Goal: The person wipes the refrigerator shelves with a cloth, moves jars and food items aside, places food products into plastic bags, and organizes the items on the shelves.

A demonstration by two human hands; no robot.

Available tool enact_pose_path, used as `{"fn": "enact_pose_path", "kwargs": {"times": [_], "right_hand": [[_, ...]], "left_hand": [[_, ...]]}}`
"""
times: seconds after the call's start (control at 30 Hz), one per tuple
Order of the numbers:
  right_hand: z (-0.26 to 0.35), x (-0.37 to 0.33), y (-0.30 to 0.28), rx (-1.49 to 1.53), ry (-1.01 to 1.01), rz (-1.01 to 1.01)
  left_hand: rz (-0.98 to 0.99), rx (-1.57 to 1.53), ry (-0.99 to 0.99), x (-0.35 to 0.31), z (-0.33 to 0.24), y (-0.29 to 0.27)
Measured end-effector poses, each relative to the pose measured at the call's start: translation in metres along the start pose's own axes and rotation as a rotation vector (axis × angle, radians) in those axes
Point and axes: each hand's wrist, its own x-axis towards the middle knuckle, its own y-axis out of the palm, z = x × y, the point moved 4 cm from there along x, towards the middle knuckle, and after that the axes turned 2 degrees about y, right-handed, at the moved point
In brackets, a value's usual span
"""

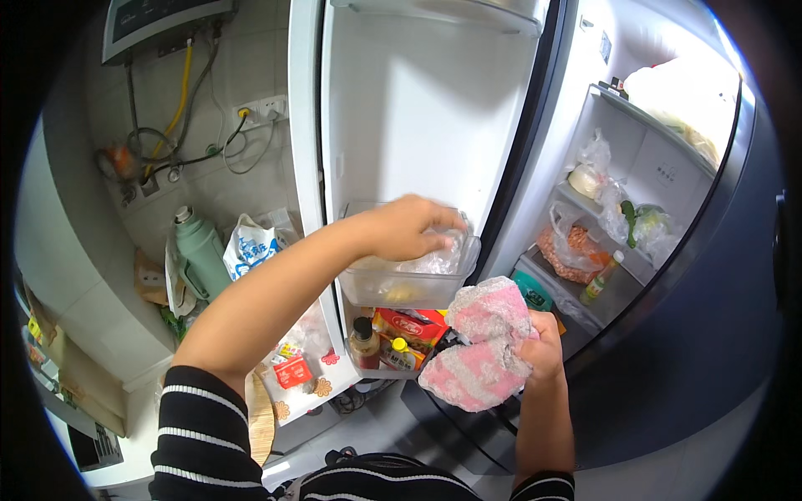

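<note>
My right hand grips a fluffy pink-and-white cloth by its right side, and the cloth hangs in front of the refrigerator door. Over the upper clear door bin is my left hand, slightly blurred, with fingers bent and apart and nothing visible in them. Crumpled clear plastic and something yellow lie in that bin below the hand. A lower door bin holds a dark-capped bottle, a red packet and a yellow-capped bottle. The cloth partly covers this lower bin.
Right of the open door, lit refrigerator shelves hold several bagged foods and a bottle. At left, a green flask and a white bag stand by the wall. A red packet lies on the patterned surface below.
</note>
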Motion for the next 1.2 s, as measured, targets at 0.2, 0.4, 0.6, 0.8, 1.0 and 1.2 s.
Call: {"fn": "enact_pose_path", "kwargs": {"times": [0.2, 0.4, 0.6, 0.8, 1.0, 1.2], "right_hand": [[0.034, 0.004, 0.013, 0.128, -0.172, -0.127], [0.061, 0.034, 0.045, -0.070, -0.188, -0.056], [0.034, 0.051, 0.011, -0.043, -0.321, -0.255], [-0.035, 0.023, -0.174, -0.827, -0.354, -1.888], [-0.065, 0.022, -0.238, -1.000, 0.150, -2.039], [-0.080, 0.038, -0.245, -0.911, 0.297, -1.988]], "left_hand": [[-0.567, -0.651, 0.019, -0.072, -0.069, 0.015], [-0.357, -0.933, -0.028, -0.058, -0.082, 0.062], [-0.500, -0.945, -0.066, -0.050, -0.051, 0.047], [-0.727, -1.229, -0.042, -0.063, -0.040, 0.017], [-0.775, -1.252, -0.097, -0.068, -0.032, 0.012], [-0.694, -1.159, -0.231, -0.055, -0.038, 0.008]]}}
